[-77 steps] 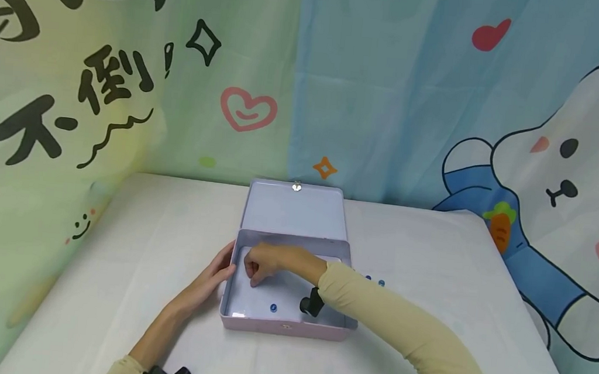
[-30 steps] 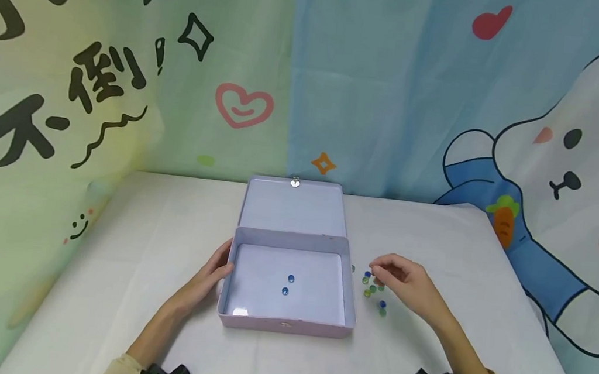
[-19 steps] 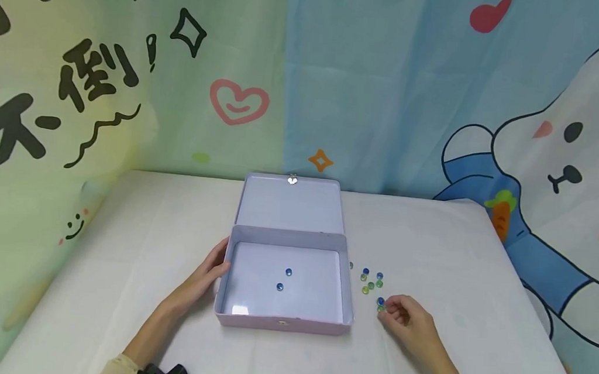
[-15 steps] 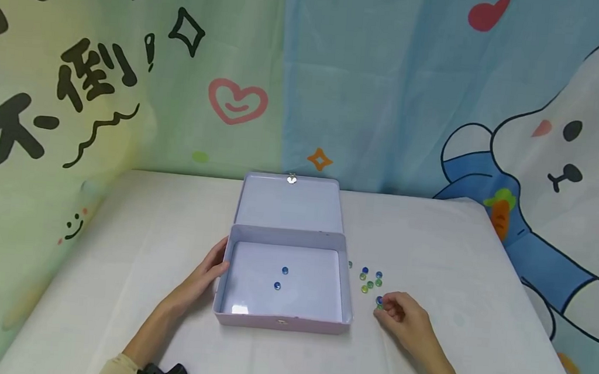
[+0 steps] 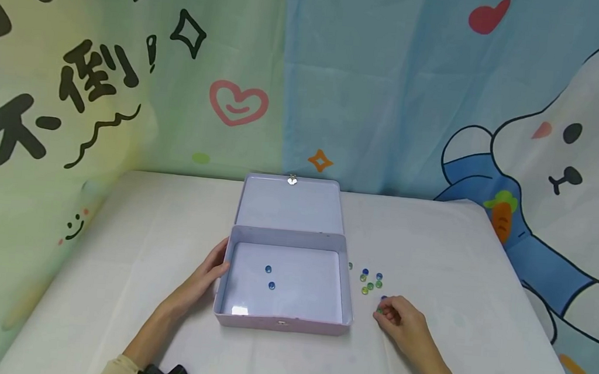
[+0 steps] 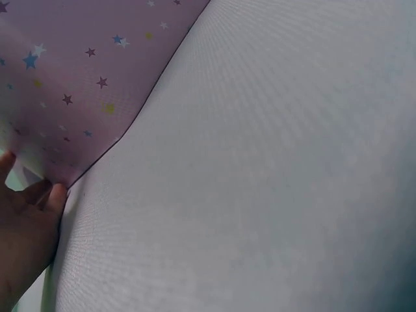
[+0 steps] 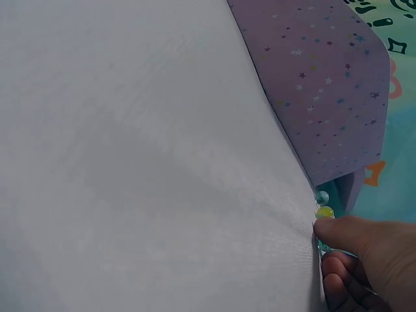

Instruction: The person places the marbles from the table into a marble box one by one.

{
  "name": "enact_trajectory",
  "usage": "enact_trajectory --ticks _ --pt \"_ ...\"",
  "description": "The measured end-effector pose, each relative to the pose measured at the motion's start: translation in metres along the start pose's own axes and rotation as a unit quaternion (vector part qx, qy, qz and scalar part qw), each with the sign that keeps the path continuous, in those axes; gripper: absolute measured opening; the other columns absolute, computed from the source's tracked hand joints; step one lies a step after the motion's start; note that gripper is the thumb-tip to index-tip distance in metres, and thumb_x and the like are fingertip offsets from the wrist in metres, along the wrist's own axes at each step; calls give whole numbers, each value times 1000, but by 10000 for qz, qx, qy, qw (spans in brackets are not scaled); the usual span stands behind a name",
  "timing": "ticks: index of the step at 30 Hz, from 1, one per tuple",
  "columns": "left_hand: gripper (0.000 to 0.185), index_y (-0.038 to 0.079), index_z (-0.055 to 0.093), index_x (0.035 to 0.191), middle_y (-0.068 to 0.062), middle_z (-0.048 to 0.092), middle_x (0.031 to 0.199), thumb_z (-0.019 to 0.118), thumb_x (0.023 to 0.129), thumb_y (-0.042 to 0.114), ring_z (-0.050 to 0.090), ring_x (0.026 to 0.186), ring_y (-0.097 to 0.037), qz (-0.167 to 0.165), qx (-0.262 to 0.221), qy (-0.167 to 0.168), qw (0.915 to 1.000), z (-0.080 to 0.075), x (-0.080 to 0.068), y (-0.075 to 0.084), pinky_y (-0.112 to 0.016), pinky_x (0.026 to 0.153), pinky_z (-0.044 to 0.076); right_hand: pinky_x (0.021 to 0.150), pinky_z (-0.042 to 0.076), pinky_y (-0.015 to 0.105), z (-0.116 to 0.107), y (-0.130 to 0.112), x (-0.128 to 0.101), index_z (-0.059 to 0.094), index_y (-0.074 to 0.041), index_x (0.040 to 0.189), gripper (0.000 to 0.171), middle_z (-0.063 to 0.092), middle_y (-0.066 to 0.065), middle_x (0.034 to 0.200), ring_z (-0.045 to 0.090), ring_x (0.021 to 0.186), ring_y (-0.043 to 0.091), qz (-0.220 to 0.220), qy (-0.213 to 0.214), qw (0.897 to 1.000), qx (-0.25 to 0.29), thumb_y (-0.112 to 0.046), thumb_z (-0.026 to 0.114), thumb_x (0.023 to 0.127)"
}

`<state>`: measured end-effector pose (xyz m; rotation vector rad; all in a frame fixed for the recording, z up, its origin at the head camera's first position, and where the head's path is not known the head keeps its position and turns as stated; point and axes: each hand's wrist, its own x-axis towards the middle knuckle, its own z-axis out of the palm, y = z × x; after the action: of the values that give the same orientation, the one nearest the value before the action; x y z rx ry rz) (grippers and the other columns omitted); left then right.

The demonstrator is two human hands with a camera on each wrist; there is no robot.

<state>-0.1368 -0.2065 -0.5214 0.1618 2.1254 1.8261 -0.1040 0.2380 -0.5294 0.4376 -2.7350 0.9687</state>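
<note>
Since 0.5 s ago the 2 blue marbles (image 5: pixel 269 277) inside the open tin box (image 5: pixel 281 320) have rolled left. The right hand (image 5: pixel 400 319) — fingers curled — pinches a marble (image 5: pixel 381 309) on the tabletop (image 5: pixel 131 244); the left hand (image 5: pixel 202 279) rests flat against the box's left wall.

A white tablecloth (image 5: pixel 131 244) is spread over the table. Behind it a cartoon backdrop is hung: black characters (image 5: pixel 46 114) at 10 o'clock, pink heart (image 5: pixel 238 101) at 12, rabbit (image 5: pixel 570 173) at 3.
</note>
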Motion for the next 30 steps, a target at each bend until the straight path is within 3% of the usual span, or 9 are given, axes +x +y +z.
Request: enact_trajectory --ticks 19,26,30 --pt "60 33 11 155 -8 10 165 39 103 34 10 152 -34 -13 70 78 9999 0 -1 -1 -62 118 8 59 45 15 0 -1 -2 63 -11 84 24 55 -10 78 48 70 -3 -139 -27 9999 51 1 80 72" --pt "58 34 12 155 -7 10 165 38 103 32 9 152 -34 22 -3 56 10000 -1 -1 0 -62 118 7 58 46 16 -5 -6 6 63 -10 84 24 55 -10 77 47 70 -6 -232 -25 9997 61 1 80 72" --pt "58 32 12 155 -8 10 165 38 103 30 10 152 -34 18 -41 50 10000 0 0 -1 -61 119 7 57 48 16 -14 -14 18 63 -7 85 23 58 -9 76 49 69 -7 -533 50 9984 164 3 79 72"
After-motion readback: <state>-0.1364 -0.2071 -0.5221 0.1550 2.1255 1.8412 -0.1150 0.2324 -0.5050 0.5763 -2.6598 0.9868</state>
